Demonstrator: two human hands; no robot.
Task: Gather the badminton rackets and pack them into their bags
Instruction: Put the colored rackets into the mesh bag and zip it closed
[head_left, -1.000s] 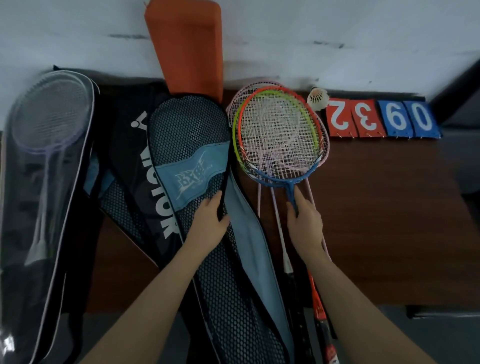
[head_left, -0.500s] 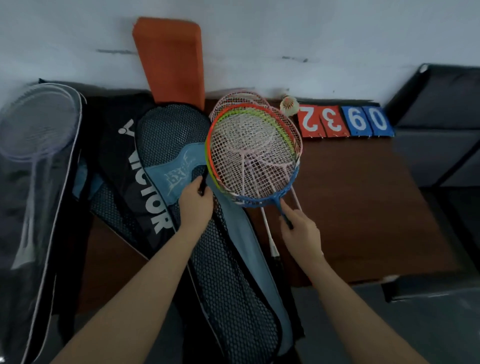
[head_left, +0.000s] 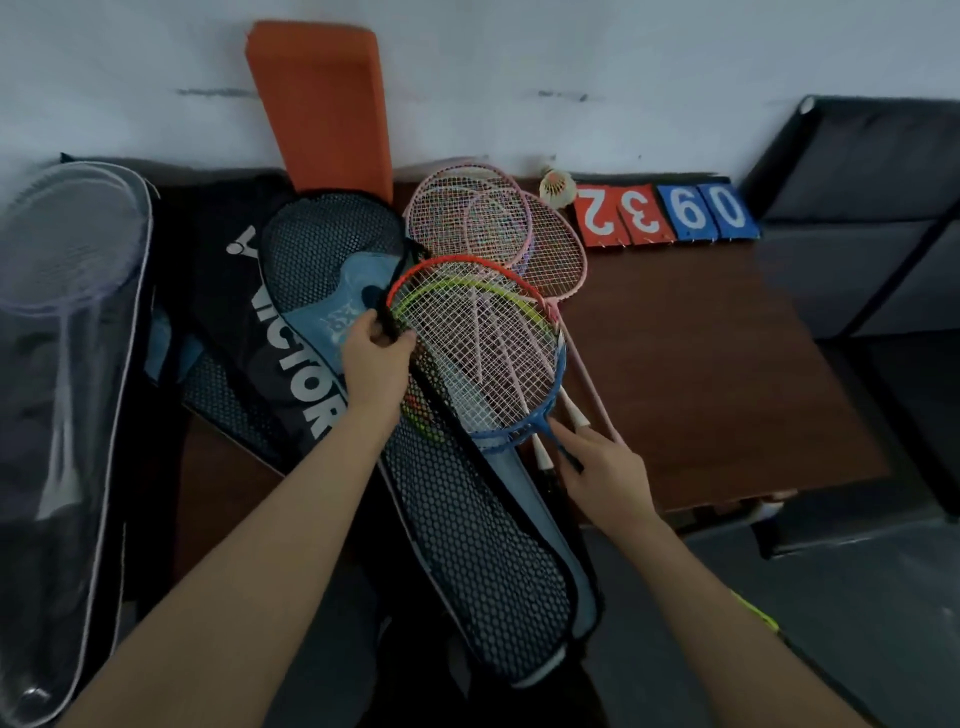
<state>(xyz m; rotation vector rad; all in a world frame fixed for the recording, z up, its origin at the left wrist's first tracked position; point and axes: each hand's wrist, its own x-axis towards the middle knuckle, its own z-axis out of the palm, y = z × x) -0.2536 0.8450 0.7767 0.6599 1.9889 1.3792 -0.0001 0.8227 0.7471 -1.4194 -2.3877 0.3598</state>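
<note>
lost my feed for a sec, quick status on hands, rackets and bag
Left hand pinching mesh bag flap open. Right hand gripping colourful rackets by the shafts, heads at bag mouth. Two pink rackets on the table.

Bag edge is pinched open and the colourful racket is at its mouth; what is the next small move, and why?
Probably slide the orange, yellow and blue-framed racket further into the black mesh bag: the left hand lifts the bag's edge, the right hand grips the shaft, and the head only partly overlaps the opening.

Brown table (head_left: 717, 374): racket bags (head_left: 291, 332), pink rackets (head_left: 498, 228), shuttlecock (head_left: 557, 187), score cards (head_left: 665, 214).
</note>
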